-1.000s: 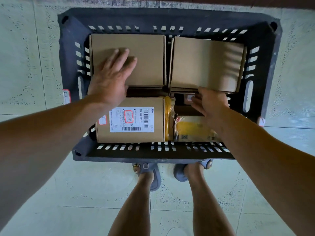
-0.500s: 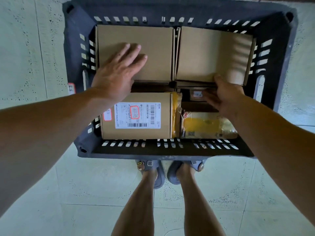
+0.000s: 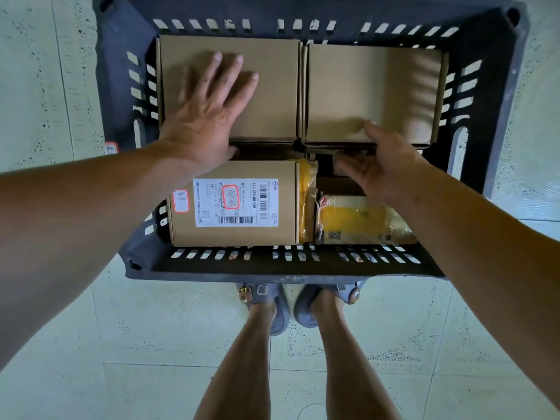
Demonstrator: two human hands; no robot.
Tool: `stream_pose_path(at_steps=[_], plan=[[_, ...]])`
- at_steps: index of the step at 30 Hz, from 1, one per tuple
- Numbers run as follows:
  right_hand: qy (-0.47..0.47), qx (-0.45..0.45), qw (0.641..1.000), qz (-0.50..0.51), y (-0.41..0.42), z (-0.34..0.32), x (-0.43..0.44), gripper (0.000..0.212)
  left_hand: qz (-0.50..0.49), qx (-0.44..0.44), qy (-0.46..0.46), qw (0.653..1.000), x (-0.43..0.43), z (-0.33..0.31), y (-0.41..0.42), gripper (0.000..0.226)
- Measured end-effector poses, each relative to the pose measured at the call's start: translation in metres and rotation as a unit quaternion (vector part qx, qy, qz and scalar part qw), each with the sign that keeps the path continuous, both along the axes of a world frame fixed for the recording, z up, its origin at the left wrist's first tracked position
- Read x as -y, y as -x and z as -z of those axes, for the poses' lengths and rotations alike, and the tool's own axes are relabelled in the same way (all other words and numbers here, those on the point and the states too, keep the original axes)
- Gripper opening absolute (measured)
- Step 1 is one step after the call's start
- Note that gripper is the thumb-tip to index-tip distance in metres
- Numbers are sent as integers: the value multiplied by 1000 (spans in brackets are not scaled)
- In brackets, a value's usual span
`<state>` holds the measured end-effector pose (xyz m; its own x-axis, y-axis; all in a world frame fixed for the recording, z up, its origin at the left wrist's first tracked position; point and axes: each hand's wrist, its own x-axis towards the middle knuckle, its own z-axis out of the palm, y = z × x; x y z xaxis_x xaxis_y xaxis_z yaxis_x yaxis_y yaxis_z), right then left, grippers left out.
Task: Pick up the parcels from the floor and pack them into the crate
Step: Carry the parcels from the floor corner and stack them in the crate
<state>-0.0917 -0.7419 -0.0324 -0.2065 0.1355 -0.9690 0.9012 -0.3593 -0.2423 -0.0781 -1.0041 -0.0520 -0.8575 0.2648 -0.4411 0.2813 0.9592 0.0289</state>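
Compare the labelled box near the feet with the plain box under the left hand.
The labelled box carries a white shipping label and yellow tape; the plain box shows bare cardboard. The left hand lies flat on the plain box, not the labelled one. Both are brown cardboard, packed in the crate.

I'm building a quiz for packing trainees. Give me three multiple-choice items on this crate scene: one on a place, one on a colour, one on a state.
1. Where does the box with the white shipping label sit in the crate?
A near left
B far right
C outside it

2. What colour is the tape on the near-right parcel?
A blue
B yellow
C green

3. How is the left hand?
A fist closed
B gripping the crate rim
C flat, fingers spread on the far-left box

Key: 1 A, it lies by the near wall, left side. 2 B, yellow wrap shows. 3 C, palm lies open on cardboard.
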Motion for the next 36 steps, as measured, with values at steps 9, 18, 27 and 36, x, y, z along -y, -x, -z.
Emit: stream_pose_path(at_steps=[9, 18, 27, 36], plan=[[-6, -9, 1000, 0, 7, 10, 5, 34, -4, -8, 0, 1000, -6, 6, 3, 110], [-183, -163, 789, -564, -44, -18, -15, 36, -61, -16, -258, 964, -19, -35, -42, 47], [-80, -171, 735, -651, -41, 11, 30, 40, -108, 193, -145, 964, -30, -16, -49, 67], [-60, -180, 795, -576, -51, 5, 35, 34, -130, 266, -149, 944, -41, -10, -37, 57]])
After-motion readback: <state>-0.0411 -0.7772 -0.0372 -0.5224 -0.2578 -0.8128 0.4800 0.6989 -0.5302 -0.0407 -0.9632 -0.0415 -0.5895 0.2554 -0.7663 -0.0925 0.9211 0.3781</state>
